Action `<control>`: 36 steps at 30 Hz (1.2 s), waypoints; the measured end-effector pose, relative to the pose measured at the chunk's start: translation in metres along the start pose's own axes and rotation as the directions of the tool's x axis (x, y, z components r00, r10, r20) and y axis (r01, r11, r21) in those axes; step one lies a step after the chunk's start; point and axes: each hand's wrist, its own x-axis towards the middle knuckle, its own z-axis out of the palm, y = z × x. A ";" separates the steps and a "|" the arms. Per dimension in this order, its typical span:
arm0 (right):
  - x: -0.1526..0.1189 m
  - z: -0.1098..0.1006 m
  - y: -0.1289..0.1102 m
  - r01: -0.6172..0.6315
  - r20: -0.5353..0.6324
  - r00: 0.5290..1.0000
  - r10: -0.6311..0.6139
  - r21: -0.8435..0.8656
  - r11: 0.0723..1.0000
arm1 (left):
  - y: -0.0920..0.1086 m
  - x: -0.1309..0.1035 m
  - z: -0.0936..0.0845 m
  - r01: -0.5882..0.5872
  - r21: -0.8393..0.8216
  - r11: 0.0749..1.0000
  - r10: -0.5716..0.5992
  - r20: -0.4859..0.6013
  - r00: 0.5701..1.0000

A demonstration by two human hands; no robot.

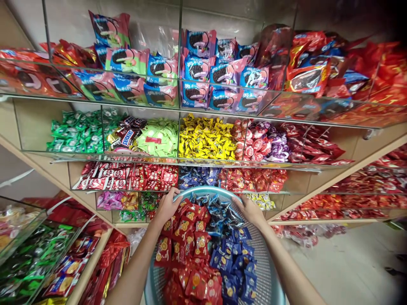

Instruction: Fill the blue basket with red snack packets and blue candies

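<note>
A teal plastic basket (267, 254) with a perforated wall sits between my two arms. My left hand (169, 206) is closed on its far rim at the left, and my right hand (251, 209) grips the same rim at the right. Inside lie red packets with orange pictures (190, 241), dark blue packets (237, 262) and black and light-blue wrapped candies (219, 214). The basket's far rim overlaps the lower shelves in view; whether it touches them I cannot tell.
Glass-fronted shelves hold cookie packs (193, 67), green candies (79, 131), yellow candies (206, 137) and red packets (254, 180). A slanted bin of green packets (34, 254) stands at the left. Pale floor (337, 262) shows at the right.
</note>
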 end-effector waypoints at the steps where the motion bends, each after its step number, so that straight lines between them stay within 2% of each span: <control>1: -0.001 -0.003 0.001 0.001 0.002 1.000 -0.001 -0.008 1.000 | 0.002 -0.002 0.000 0.002 0.001 1.000 -0.002 0.002 1.000; 7: -0.006 -0.013 0.009 0.040 0.041 0.998 -0.040 -0.014 0.999 | 0.015 -0.018 0.005 0.048 0.068 0.997 -0.050 0.020 0.999; 11: -0.011 -0.014 0.009 0.042 0.067 0.997 -0.040 -0.031 0.999 | 0.015 -0.027 0.006 0.073 0.073 0.995 -0.075 0.026 0.997; 16: -0.024 -0.007 -0.011 -0.015 0.071 0.997 0.018 -0.048 0.999 | -0.002 -0.026 -0.007 0.034 0.060 0.998 -0.037 0.049 0.998; 23: -0.047 0.021 -0.067 -0.116 0.023 0.993 0.117 -0.027 0.993 | -0.042 -0.012 -0.053 -0.041 0.034 0.999 0.034 0.178 0.983; 26: -0.054 0.028 -0.084 -0.162 0.025 0.986 0.163 -0.012 0.987 | -0.054 -0.010 -0.065 -0.051 0.036 0.998 0.042 0.230 0.972; 36: -0.064 0.031 -0.093 -0.207 0.005 0.978 0.207 -0.052 0.977 | -0.061 -0.009 -0.070 -0.062 0.024 0.998 0.055 0.208 0.977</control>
